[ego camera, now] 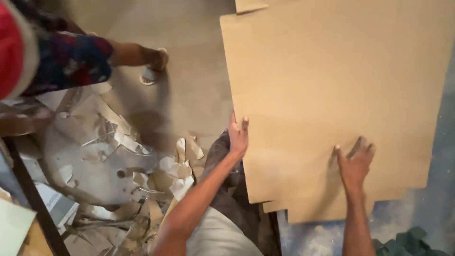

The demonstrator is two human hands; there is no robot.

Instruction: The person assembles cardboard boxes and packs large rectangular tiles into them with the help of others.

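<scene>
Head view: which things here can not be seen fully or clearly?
- Cardboard sheet: top and right sides cut off by the picture edge.
- Left hand: its palm faces the sheet's left edge; the grip is unclear.
- Right hand: lies flat on the sheet, palm hidden.
- Other person's hand: the small white thing under it is blurred.
- Paper scraps: too blurred to identify.

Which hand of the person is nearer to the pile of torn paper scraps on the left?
The left hand. It grips the left edge of the cardboard sheet, just right of the paper scraps. The right hand lies flat on the sheet, farther right.
</scene>
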